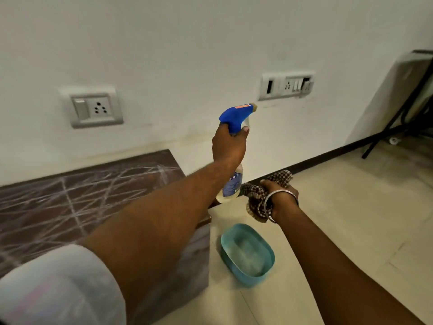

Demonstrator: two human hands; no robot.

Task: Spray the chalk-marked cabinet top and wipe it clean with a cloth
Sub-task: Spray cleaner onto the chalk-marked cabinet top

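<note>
Blue-headed spray bottle (234,146) with pale liquid, gripped at neck by left hand (228,146), raised past chalk-marked cabinet top (70,198) right edge. Right hand (280,198) clenches checked cloth (257,198). Teal tub (247,253) on floor, contents unclear.

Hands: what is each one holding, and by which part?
Left hand holds the spray bottle by its neck, under the blue trigger head. Right hand clutches the bunched checked cloth.

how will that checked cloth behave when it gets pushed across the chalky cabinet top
Probably floppy: the checked cloth sits bunched in the right hand, ends drooping. Likely light, held by a loose fist. It may fold while wiping the cabinet top.
</note>
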